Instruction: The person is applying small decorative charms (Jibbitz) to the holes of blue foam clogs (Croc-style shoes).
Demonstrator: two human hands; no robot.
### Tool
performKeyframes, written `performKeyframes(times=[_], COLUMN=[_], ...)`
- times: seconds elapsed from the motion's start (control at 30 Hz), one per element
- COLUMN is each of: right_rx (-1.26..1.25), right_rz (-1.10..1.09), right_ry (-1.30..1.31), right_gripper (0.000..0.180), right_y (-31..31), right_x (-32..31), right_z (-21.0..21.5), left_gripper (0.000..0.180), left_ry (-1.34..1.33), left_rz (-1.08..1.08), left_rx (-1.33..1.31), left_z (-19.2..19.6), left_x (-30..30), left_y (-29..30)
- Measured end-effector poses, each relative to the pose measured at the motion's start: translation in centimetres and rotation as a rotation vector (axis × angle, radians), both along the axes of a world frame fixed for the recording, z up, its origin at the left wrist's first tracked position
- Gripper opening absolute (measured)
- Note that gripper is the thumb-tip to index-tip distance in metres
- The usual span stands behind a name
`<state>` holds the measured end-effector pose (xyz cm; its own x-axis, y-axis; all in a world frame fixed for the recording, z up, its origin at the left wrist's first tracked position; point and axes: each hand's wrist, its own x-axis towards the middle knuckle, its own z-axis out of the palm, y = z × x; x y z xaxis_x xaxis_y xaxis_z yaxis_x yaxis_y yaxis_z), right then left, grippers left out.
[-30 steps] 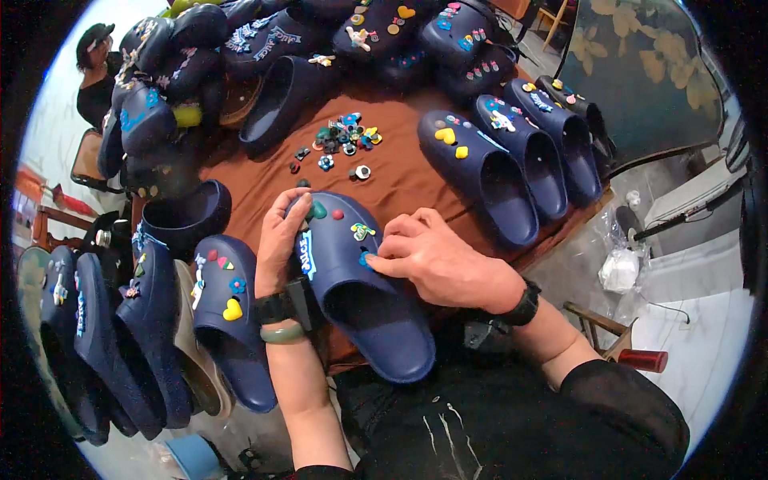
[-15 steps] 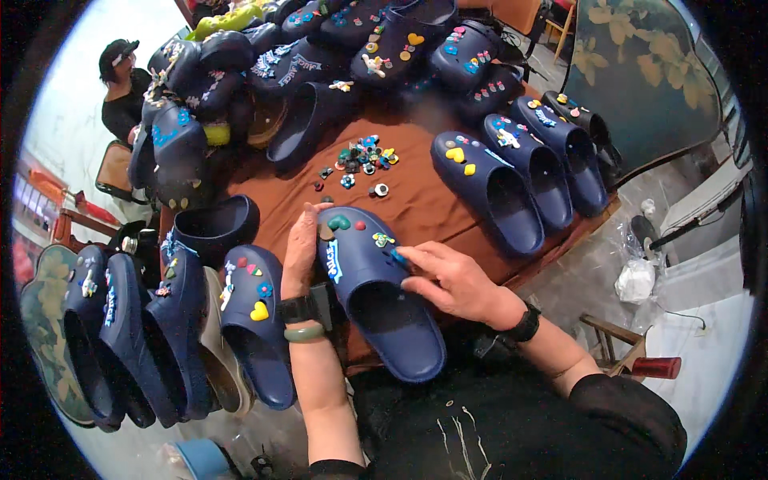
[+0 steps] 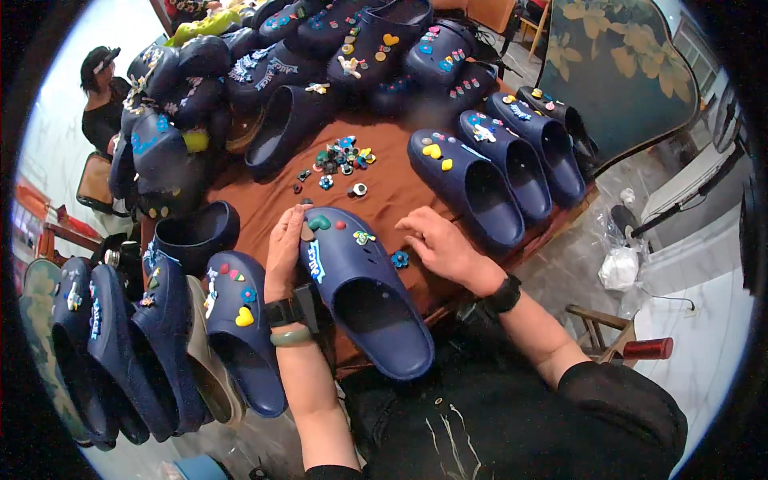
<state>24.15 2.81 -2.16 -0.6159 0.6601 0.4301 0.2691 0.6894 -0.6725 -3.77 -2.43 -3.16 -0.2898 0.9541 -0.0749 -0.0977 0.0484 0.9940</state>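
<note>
Resting the left hand (image 3: 286, 244) along a navy clog (image 3: 360, 260), the person holds the right hand (image 3: 438, 248) off to its other side.
The clog lies sole down at the near edge of the cloth-covered counter (image 3: 384, 148), heel toward the wearer, probably so its charm-dotted top stays in view; the left hand seems placed to steady it. Those left fingers lie close together against the toe's side; whether they grip cannot be told. The right fingers are loosely curled, with a gap before the thumb and nothing visible between them. A blue flower charm (image 3: 400, 258) sits just beside the clog, by that thumb; contact is unclear. Loose charms (image 3: 344, 156) lie beyond the toe, likely for easy reach.
</note>
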Motion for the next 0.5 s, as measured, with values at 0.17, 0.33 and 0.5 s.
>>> performKeyframes(times=[0.17, 0.33, 0.5], right_rx=[-0.007, 0.023, -0.367], right_rz=[0.105, 0.148, 0.035], right_ry=[-0.158, -0.305, 0.053], right_gripper=[0.023, 0.027, 0.021], right_y=[0.5, -0.3, -1.2], right_x=[0.2, 0.3, -0.1], right_z=[-0.3, 0.0, 0.9], left_gripper=[0.035, 0.035, 0.033], left_ry=[0.187, 0.068, 0.1], left_rz=[-0.023, -0.029, -0.009], left_rx=[0.12, 0.033, 0.082], left_z=[-0.3, 0.5, 0.4], left_x=[-0.1, 0.1, 0.3], left_y=[0.0, -0.3, -0.1])
